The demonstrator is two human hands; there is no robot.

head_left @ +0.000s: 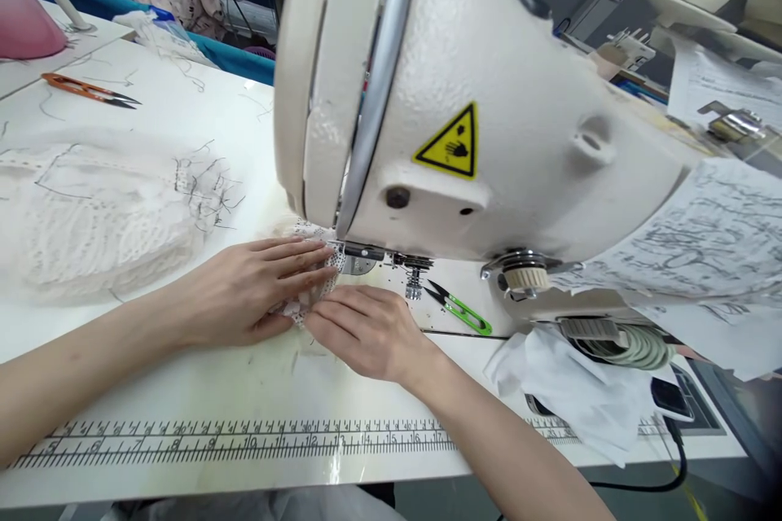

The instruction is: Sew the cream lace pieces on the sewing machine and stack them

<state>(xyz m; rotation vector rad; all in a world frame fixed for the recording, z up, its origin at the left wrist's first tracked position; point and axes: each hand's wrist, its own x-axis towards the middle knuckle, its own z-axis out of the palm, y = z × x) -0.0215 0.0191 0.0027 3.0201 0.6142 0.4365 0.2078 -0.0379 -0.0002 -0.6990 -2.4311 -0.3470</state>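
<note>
A white industrial sewing machine fills the upper middle of the head view. Under its head lies a small piece of white lace fabric, mostly covered by my hands. My left hand rests flat on the lace, fingers stretched out toward the needle area. Close beside it, my right hand has its fingers bent together at the lace's near right edge. The fingertips of that hand are partly hidden, and so is the needle.
Green thread snips lie right of the needle area, orange snips at the far left. A heap of white lace with loose dark threads sits left. A printed ruler runs along the front edge. White cloth lies at right.
</note>
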